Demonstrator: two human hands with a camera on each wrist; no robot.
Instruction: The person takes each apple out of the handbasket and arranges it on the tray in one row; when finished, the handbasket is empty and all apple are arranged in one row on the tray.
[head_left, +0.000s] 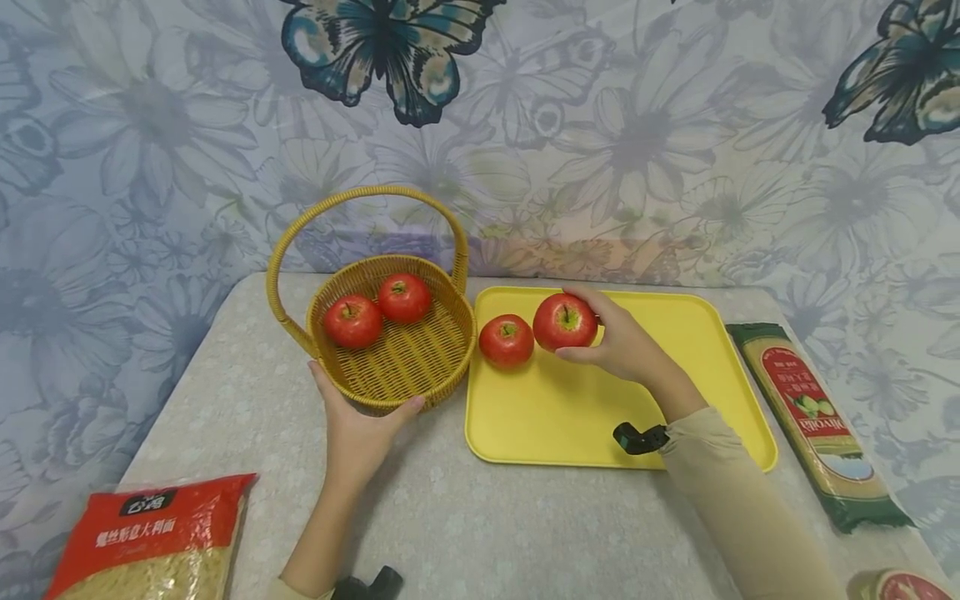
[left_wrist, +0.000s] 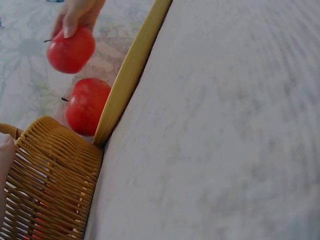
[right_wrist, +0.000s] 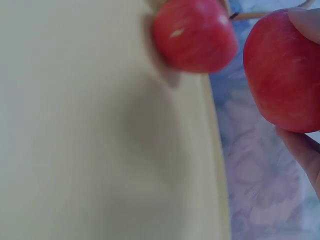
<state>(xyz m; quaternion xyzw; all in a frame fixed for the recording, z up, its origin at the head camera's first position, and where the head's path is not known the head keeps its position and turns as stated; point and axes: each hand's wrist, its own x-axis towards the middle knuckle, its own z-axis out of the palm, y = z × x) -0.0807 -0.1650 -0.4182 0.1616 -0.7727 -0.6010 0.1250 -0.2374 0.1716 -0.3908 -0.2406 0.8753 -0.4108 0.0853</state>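
My right hand point(head_left: 624, 340) holds a red apple point(head_left: 566, 322) between thumb and fingers, raised over the yellow tray point(head_left: 570, 425). In the right wrist view that apple point(right_wrist: 285, 72) hangs clear of the tray surface. A second apple point(head_left: 507, 341) rests on the tray's left end, beside the basket. My left hand point(head_left: 358, 429) grips the near side of a yellow wicker basket point(head_left: 397, 367), its thumb and fingers spread around the wall. Inside the basket lie two apples, one at the left point(head_left: 352, 322) and one further back point(head_left: 405, 297). The basket's tall handle point(head_left: 367, 192) arches above them.
A red bag of pasta point(head_left: 153, 533) lies at the table's front left. Right of the tray lies a long green-ended packet point(head_left: 817, 425). Part of a round-lidded container point(head_left: 907, 586) shows in the lower right corner. A floral, butterfly-patterned backdrop point(head_left: 480, 150) stands behind the table.
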